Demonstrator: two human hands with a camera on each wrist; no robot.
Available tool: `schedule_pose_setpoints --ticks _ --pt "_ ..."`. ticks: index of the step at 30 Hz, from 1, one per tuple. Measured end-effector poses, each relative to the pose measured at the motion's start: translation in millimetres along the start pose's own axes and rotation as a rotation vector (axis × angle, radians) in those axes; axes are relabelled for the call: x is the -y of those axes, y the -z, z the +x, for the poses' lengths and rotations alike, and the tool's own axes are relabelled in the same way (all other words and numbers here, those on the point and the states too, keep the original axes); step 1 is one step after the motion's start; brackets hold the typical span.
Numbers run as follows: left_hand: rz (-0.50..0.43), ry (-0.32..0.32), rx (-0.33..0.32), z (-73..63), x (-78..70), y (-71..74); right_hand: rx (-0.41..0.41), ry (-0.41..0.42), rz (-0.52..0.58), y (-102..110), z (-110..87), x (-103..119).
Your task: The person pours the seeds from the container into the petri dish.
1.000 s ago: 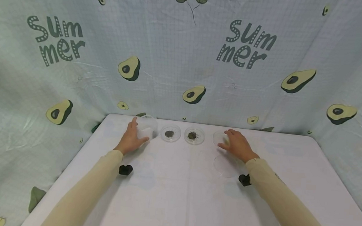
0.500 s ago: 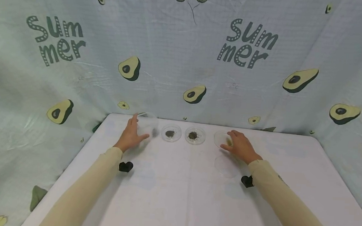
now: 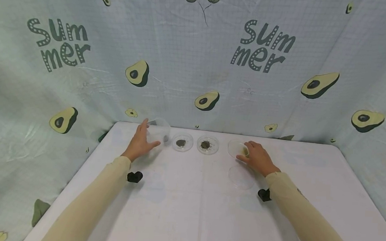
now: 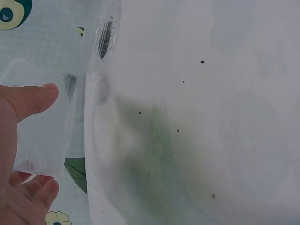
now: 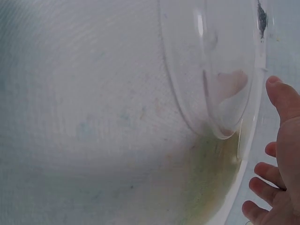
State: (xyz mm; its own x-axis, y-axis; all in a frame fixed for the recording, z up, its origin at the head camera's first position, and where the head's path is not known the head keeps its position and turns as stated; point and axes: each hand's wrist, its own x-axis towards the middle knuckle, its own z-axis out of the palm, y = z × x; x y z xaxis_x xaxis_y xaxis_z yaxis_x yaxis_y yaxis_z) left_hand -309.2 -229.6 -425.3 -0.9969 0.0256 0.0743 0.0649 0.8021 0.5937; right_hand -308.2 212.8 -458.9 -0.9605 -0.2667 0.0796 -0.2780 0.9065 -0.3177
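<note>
My left hand (image 3: 140, 143) holds a clear round petri dish (image 3: 158, 130) between spread thumb and fingers, tilted up at the back left of the table. In the left wrist view the clear dish (image 4: 42, 129) shows between thumb and fingertips, with a dark grey patch at its edge. My right hand (image 3: 256, 157) is at the right side of another clear petri dish (image 3: 234, 149); a greenish patch shows beside its fingertips. In the right wrist view the fingers (image 5: 268, 192) are loosely spread, with nothing between them. A clear round lid (image 3: 240, 177) lies in front of that dish.
Between the hands stand two petri dishes, one with grey-brown powder (image 3: 182, 142), one with darker brown crumbs (image 3: 207, 145). Small dark specks (image 4: 202, 62) lie on the white table (image 3: 187, 208). A printed cloth (image 3: 170, 52) hangs behind its back edge.
My left hand has raised its dish slightly and tilted it up. The right hand has shifted a little to the right, while the dish beside it has stayed nearly in place.
</note>
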Motion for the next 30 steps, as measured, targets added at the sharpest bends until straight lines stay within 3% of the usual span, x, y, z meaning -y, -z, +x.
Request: schedule_pose_setpoints --ticks 18,30 --pt "0.006 -0.016 -0.009 4.7 -16.4 -4.6 -0.002 -0.054 -0.026 -5.2 -0.4 -5.4" --pt "0.001 -0.07 -0.019 9.5 -20.9 -11.4 -0.005 -0.038 -0.023 -9.3 0.3 -7.0"
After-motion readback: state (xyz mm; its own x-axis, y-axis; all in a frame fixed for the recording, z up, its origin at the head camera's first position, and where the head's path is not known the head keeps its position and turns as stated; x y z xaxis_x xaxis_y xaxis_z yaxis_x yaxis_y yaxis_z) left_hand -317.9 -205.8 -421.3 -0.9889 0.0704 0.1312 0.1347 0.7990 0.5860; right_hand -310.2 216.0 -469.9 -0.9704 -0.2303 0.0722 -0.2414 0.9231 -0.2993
